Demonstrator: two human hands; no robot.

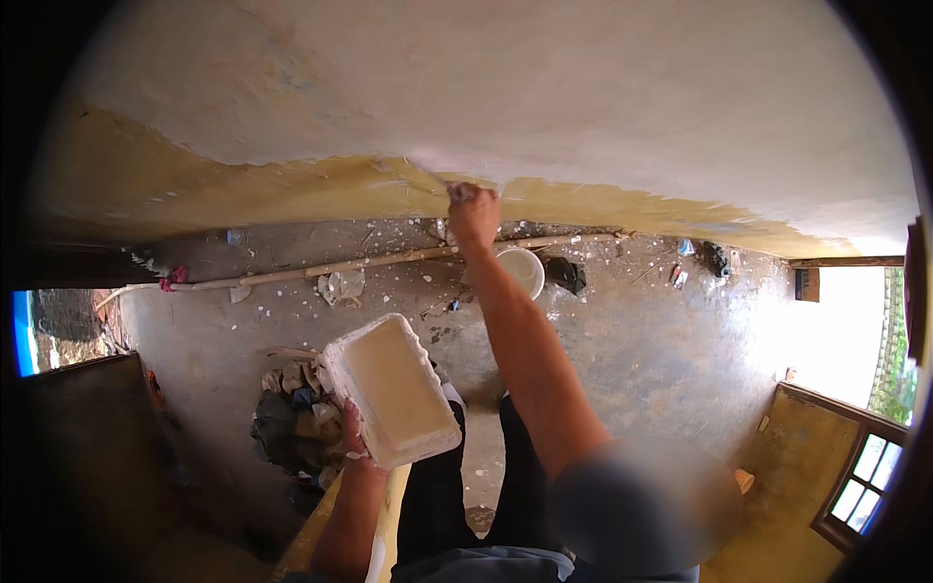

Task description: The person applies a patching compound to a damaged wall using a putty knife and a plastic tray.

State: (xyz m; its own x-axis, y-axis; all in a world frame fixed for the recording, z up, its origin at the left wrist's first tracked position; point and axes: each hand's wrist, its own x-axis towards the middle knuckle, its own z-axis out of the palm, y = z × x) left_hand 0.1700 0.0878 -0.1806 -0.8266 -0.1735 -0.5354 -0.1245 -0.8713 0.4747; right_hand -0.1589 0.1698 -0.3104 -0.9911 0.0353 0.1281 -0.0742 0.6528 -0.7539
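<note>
My left hand (358,445) grips the side of a rectangular plastic tub (420,449) whose rim is caked with pale plaster. The tub is tilted, and its inside looks cream coloured. Stretched forward to the wall (544,107), my right hand (474,216) is closed around a smeared putty knife (433,175). Its thin blade lies against the surface, where a whitish skim coat above meets a bare yellow strip below. Most of the knife's handle is hidden in my fingers.
A long wooden pole (379,260) lies along the foot of the wall. Near it stand a white bucket (525,272) and a dark plastic bag (565,276). Rubbish is heaped (292,418) at lower left; plaster flecks dot the floor (632,340). A window (865,483) is at right.
</note>
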